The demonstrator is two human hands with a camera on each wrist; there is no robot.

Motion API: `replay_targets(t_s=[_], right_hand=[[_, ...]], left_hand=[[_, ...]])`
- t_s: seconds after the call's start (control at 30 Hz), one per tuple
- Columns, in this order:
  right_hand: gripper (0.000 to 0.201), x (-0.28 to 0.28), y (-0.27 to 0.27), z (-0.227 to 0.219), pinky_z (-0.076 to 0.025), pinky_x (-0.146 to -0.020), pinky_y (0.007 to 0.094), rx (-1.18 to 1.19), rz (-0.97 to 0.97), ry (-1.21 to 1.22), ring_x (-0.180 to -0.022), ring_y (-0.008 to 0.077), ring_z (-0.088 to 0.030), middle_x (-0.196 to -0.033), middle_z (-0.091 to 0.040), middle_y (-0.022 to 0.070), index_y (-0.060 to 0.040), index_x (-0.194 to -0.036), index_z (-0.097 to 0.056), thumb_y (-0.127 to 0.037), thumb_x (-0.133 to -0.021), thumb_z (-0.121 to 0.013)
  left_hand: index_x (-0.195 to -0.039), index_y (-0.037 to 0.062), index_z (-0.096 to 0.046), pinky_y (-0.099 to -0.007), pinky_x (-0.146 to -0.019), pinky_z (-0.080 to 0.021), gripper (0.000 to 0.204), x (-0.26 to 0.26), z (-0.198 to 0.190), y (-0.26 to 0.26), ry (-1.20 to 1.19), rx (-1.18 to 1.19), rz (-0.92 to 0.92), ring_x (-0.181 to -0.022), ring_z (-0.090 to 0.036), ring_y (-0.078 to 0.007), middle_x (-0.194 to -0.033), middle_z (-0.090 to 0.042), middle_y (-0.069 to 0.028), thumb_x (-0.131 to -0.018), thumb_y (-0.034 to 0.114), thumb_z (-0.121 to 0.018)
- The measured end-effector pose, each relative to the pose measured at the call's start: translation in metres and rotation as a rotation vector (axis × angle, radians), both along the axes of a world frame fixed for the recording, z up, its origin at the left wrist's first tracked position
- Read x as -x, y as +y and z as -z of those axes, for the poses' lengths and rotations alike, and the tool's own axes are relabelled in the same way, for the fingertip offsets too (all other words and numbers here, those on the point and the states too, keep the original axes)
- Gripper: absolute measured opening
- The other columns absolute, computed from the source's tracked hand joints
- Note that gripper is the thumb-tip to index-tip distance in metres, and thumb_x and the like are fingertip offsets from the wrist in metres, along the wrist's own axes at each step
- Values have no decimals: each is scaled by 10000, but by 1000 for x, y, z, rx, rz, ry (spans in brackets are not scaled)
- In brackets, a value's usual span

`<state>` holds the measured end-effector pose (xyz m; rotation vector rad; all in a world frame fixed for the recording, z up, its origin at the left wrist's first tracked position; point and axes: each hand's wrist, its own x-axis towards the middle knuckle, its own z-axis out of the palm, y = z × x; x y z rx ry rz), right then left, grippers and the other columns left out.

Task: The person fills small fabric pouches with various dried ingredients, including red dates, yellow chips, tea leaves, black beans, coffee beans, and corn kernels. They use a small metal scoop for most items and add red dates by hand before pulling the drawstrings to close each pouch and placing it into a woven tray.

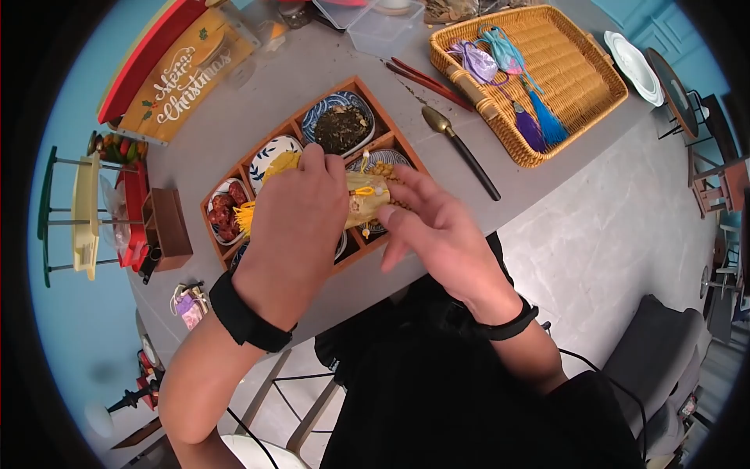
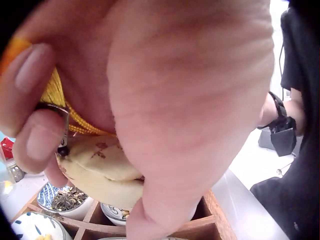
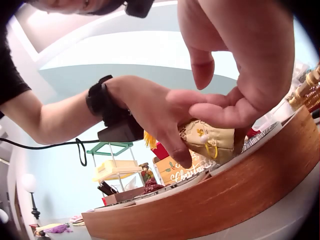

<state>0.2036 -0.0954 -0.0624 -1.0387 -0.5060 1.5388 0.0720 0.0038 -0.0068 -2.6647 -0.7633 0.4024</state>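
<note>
A pale yellow drawstring pouch (image 1: 364,205) with a yellow tassel (image 1: 245,219) is held in my left hand (image 1: 301,207), low over a divided wooden tray (image 1: 408,145). In the left wrist view, fingers curl round the pouch's cord and tassel, the thumb along its body. My right hand (image 1: 441,246) is at the pouch's other end, fingers spread and thumb apart; its fingertips overlap the pouch in the right wrist view. Dishes in the tray hold dark dried leaves (image 1: 340,129), wrinkled red dried fruit (image 1: 226,213) and small yellowish pieces. The hands hide part of the tray.
Right of the tray lie a scoop (image 1: 461,152) with a black handle and red tongs (image 1: 430,83). Beyond them, a wicker basket (image 1: 574,78) holds purple and teal tasselled pouches. A Christmas sign (image 1: 187,74) stands at back left; a small purple pouch (image 1: 189,306) lies front left.
</note>
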Motion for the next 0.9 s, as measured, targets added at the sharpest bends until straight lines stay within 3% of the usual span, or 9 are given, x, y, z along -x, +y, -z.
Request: replay_targets(t_s=[0.1,0.17,0.2,0.3,0.37,0.43,0.5,0.6,0.9], right_hand=[[577,8,-1,9,-503,-781,239,72,159,-387,-862,122,-623,-1337,-504,141,86,-1430,-311,-80,-942,-570],[545,22,-1,17,-493,-850,252,-146,406,-605,-1030,130,-563,-1342,-507,139,59,-1427,-349,-85,-951,-571],[552,30,3,21,-491,-773,267,-258,420,-666,-1035,180,-555,-1188,-543,178,101,-1379,-365,-161,-950,-593],[546,30,-2,12,-479,-876,303,-162,331,-496,-1106,237,-554,-1253,-529,206,99,-1376,-371,-165,-951,-591],[543,32,2,29,-460,-929,320,-348,542,-629,-1129,284,-568,-1292,-516,240,100,-1372,-382,-176,-952,-586],[532,31,-3,19,-458,-935,328,-273,154,-806,-1144,317,-563,-1304,-501,262,102,-1377,-383,-161,-955,-572],[503,34,-3,16,-450,-948,337,-265,87,-822,-1135,341,-562,-1301,-504,265,103,-1372,-389,-127,-954,-550],[481,30,-6,14,-307,-1115,341,-293,376,-679,-1363,250,-404,-1431,-459,184,50,-1424,-378,4,-946,-406],[594,20,-10,22,-387,-1039,292,-307,284,-450,-1292,264,-482,-1413,-456,217,72,-1442,-293,97,-858,-395]], left_hand=[[-970,34,-522,-311,-605,-492,378,3,-2,0,-7,28,-27,-740,-643,-209,-918,-524,-93,-680,87,-758],[-989,22,-507,-357,-608,-488,458,1,-3,0,-50,60,-26,-727,-640,-256,-938,-521,-120,-642,92,-796],[-974,38,-527,-308,-621,-487,395,-3,-3,-1,-23,82,-19,-767,-626,-212,-911,-529,-96,-667,102,-767],[-963,54,-549,-266,-641,-489,342,-6,-6,-2,18,91,-55,-811,-614,-172,-881,-542,-73,-689,118,-742],[-967,54,-550,-273,-649,-491,350,-4,-3,-1,29,81,-109,-815,-616,-176,-878,-547,-75,-685,124,-745],[-979,54,-552,-281,-649,-493,345,-2,5,0,-62,47,-48,-821,-615,-174,-873,-554,-72,-700,130,-740],[-981,43,-532,-326,-647,-499,392,0,3,1,-81,66,-49,-771,-633,-219,-893,-547,-93,-686,138,-772],[-979,31,-511,-365,-641,-506,438,4,-1,0,-87,93,-53,-718,-650,-258,-916,-539,-111,-673,145,-803],[-964,16,-513,-345,-609,-510,412,8,5,8,-122,36,-31,-720,-646,-258,-891,-542,-118,-675,122,-787]])
